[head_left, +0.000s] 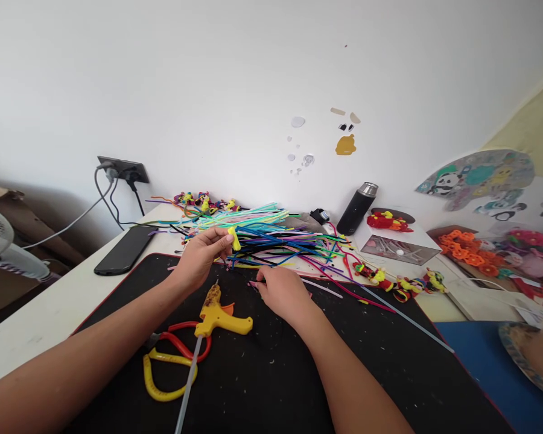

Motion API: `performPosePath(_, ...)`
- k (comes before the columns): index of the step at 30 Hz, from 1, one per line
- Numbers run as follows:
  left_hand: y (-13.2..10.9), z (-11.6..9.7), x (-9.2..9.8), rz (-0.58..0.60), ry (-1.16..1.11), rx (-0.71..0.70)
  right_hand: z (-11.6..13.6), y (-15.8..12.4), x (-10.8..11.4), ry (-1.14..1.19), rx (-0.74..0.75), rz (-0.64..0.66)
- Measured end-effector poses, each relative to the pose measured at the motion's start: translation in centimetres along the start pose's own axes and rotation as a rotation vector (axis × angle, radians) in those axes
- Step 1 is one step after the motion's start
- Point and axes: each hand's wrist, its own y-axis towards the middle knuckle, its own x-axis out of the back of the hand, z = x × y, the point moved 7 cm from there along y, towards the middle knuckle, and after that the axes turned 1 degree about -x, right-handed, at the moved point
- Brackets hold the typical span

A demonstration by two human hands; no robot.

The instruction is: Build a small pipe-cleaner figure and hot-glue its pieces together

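My left hand (203, 253) is raised over the mat's far edge, pinching a small yellow pipe-cleaner piece (234, 239) between thumb and fingertips. Lower and to the right, my right hand (280, 289) rests close to the black mat, fingers curled downward. A tiny pinkish bit (254, 284) shows at its fingertips, too small to name. Between my forearms lies a yellow glue gun (219, 316) with a long glue stick out of its back. Partly under it are scissors or pliers with red and yellow handles (163, 395). Beyond both hands spreads a heap of coloured pipe cleaners (276, 235).
A phone (123, 250) lies at the left. Several fuzzy figures (389, 282) sit on the right, more at the back. A black thermos (358, 208) leans near a white box (400, 241). Cables hang from a wall socket (123, 170); a fan (0, 232) stands far left.
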Motion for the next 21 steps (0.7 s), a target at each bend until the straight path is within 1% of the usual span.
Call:
performPosePath(3,0.0,0.2,-0.1,0.005,0.005,0.014,0.0,0.0,-0.2,-0.020,0.008,-0.002)
performPosePath(8,-0.1,0.3,-0.2,0.010,0.009,0.016,0.4,0.0,-0.8,-0.060,-0.003,0.060)
performPosePath(10,-0.2,0.3,-0.3,0.011,0.006,0.019,0.5,-0.1,-0.7,-0.047,-0.005,0.057)
performPosePath(14,-0.2,0.5,-0.4,0.015,0.012,0.026,0.6,-0.1,0.3,0.034,0.003,-0.024)
performPosePath(21,-0.3,0.8,-0.3,0.014,0.024,0.052,-0.4,0.2,1.6,0.177,-0.042,-0.190)
